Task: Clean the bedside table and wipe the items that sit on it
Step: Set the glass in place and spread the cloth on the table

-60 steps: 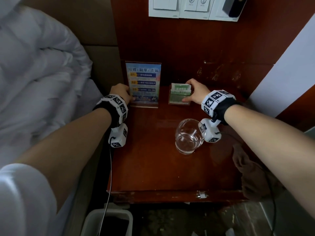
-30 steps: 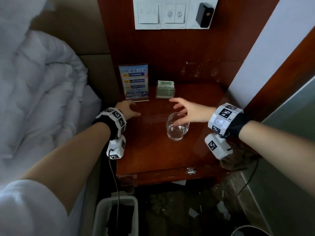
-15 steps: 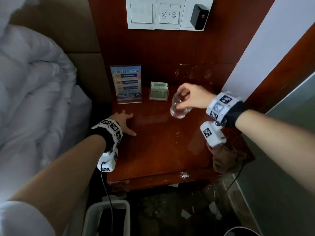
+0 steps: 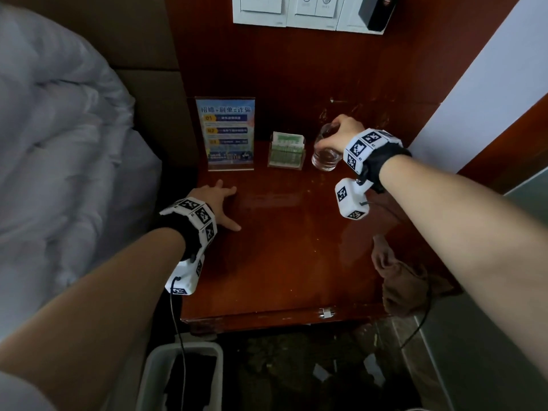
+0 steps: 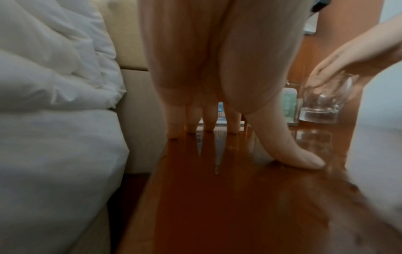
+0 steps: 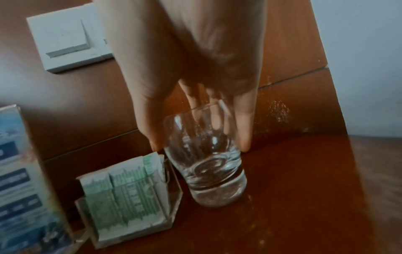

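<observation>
My right hand (image 4: 341, 133) grips a clear drinking glass (image 4: 325, 157) by its rim from above, at the back right of the red-brown bedside table (image 4: 281, 262). In the right wrist view the glass (image 6: 208, 165) is tilted, thumb and fingers (image 6: 243, 130) around its top, right beside a clear holder of green-and-white packets (image 6: 128, 190). That packet holder (image 4: 286, 152) and a blue sign stand (image 4: 229, 133) stand along the back edge. My left hand (image 4: 219, 203) rests flat on the table's left side with its fingers spread (image 5: 304, 159).
A brown cloth (image 4: 406, 280) hangs over the table's right front corner. White bedding (image 4: 59, 143) lies to the left. A white bin (image 4: 184, 378) stands on the floor below the front edge. Wall switches (image 4: 296, 10) sit above the table.
My right hand took hold of the glass from mid-table and carried it to the back right, beside the packet holder. My left hand left the sign stand and now lies flat on the table.
</observation>
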